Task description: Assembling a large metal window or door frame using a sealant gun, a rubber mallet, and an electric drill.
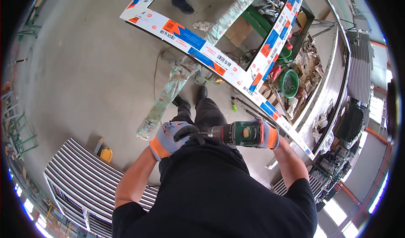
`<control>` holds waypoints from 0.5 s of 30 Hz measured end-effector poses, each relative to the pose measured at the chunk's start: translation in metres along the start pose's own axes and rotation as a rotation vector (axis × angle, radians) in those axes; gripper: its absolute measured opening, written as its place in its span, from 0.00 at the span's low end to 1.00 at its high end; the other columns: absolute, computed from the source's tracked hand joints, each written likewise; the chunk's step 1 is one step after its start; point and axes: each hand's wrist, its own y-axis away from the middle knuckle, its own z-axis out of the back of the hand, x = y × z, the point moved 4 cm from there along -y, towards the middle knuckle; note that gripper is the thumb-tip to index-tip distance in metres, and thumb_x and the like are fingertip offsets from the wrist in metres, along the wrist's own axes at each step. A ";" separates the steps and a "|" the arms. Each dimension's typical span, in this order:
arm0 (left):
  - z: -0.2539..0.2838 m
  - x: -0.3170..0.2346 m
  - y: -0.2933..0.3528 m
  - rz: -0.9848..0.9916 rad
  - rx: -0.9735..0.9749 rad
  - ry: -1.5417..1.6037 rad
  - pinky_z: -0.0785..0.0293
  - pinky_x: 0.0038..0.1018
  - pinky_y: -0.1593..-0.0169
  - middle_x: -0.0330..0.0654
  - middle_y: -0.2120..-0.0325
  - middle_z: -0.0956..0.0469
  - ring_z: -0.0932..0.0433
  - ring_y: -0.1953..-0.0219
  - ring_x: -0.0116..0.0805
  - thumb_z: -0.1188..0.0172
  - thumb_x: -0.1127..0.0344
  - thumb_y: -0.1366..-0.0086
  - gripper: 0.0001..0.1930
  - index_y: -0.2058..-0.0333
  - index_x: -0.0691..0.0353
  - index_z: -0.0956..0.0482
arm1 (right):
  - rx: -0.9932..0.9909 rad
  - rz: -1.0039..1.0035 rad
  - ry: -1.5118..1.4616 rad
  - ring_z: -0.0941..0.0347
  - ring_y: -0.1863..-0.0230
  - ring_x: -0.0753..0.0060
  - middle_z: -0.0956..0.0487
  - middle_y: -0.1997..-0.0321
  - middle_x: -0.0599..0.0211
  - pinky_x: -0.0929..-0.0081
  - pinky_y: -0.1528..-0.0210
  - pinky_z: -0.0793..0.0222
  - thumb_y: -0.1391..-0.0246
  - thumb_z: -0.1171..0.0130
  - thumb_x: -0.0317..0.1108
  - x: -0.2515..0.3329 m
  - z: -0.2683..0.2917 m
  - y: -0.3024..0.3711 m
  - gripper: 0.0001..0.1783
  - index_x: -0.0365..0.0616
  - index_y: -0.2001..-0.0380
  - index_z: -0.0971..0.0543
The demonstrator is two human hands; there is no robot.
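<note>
In front of my waist a green and black power drill [244, 134] lies sideways, its red-ringed chuck [216, 134] pointing left. My right hand [269, 136], in a grey and orange work glove, is closed around the drill's rear end and handle. My left hand [172, 137] wears a matching glove with dark fingertips. Its fingers are curled at the thin metal bit [203, 134] in the chuck and hide the bit's tip. Ahead of my hands stretches a large frame [192, 44] covered in white, blue and orange printed film.
A film-wrapped support beam [164, 99] runs under the frame. Right of it sits a scrap-strewn bench with a green basket [289, 83] of small metal pieces. Striped metal profiles [84, 179] are stacked at lower left. Another person's shoe [184, 7] shows beyond the frame.
</note>
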 end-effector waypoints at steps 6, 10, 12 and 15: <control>0.003 -0.005 -0.007 -0.041 -0.015 -0.073 0.27 0.35 0.55 0.46 0.68 0.23 0.24 0.62 0.47 0.44 0.74 0.48 0.13 0.61 0.60 0.22 | -0.046 0.108 0.254 0.21 0.61 0.67 0.20 0.61 0.59 0.75 0.57 0.27 0.60 0.30 0.33 0.027 0.005 0.000 0.24 0.36 0.57 0.23; 0.007 0.001 -0.031 -0.164 -0.157 -0.293 0.30 0.39 0.51 0.43 0.63 0.23 0.26 0.56 0.46 0.40 0.70 0.48 0.15 0.59 0.58 0.23 | -0.035 0.182 0.574 0.22 0.60 0.65 0.20 0.60 0.60 0.73 0.56 0.27 0.59 0.30 0.32 0.057 0.029 0.000 0.23 0.38 0.57 0.23; 0.022 -0.027 -0.059 -0.216 -0.094 -0.311 0.32 0.39 0.49 0.42 0.61 0.24 0.27 0.54 0.45 0.40 0.69 0.48 0.17 0.57 0.57 0.24 | -0.107 0.285 0.636 0.21 0.59 0.60 0.20 0.59 0.66 0.68 0.56 0.25 0.58 0.30 0.35 0.088 0.043 -0.012 0.19 0.47 0.59 0.20; 0.038 -0.049 -0.092 -0.402 -0.234 -0.538 0.32 0.40 0.50 0.44 0.63 0.24 0.26 0.56 0.47 0.42 0.70 0.51 0.15 0.61 0.57 0.23 | -0.119 0.473 0.893 0.22 0.59 0.59 0.20 0.59 0.65 0.65 0.56 0.25 0.58 0.31 0.36 0.115 0.071 -0.024 0.18 0.48 0.60 0.19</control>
